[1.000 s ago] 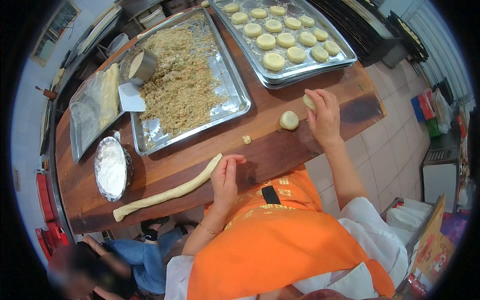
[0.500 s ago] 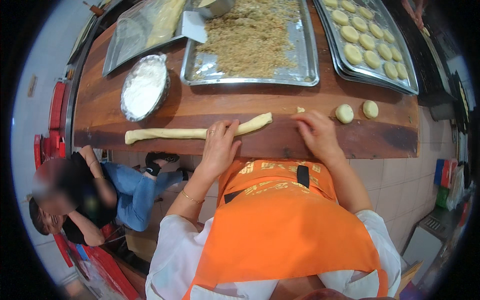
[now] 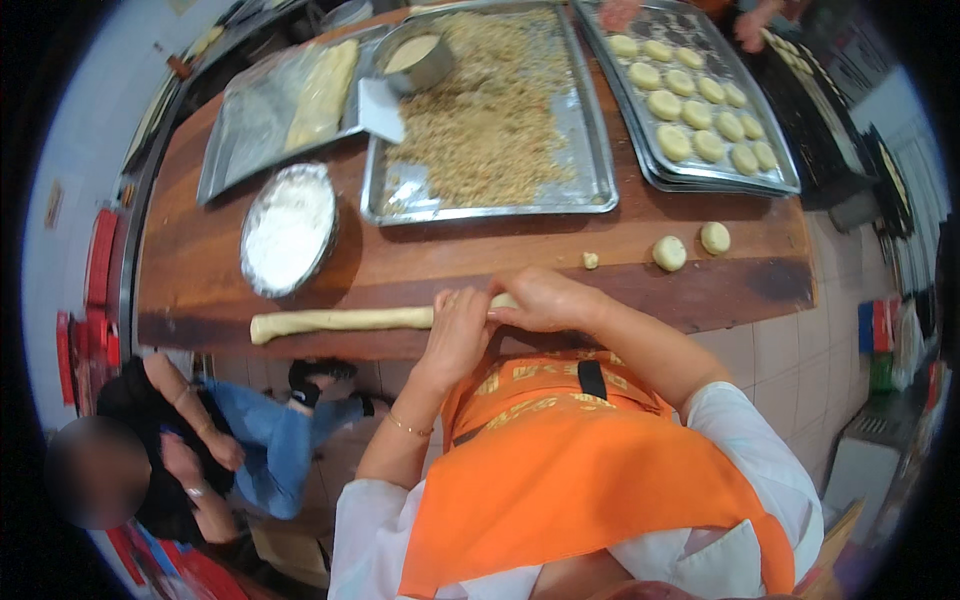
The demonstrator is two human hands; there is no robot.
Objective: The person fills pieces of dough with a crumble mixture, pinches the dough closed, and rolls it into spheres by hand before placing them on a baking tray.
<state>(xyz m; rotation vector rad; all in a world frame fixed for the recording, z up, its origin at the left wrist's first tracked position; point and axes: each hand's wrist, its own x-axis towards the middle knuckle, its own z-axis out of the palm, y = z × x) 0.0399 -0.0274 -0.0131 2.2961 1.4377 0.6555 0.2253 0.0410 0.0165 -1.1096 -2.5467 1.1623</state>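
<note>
Frame center: left hand [image 3: 455, 330] and right hand [image 3: 545, 300] side by side, both clamped on dough rope [image 3: 340, 320] lying along desk [image 3: 420, 265]; 2 dough balls [image 3: 670, 252] right.

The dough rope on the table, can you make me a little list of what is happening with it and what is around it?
dough rope: long, pale, lying along the front of the wooden table
left hand: gripping the rope's right end
right hand: on the same end, touching the left hand
dough balls: two, to the right
behind: flour bowl, tray of crumbs, tray of round pieces
</note>
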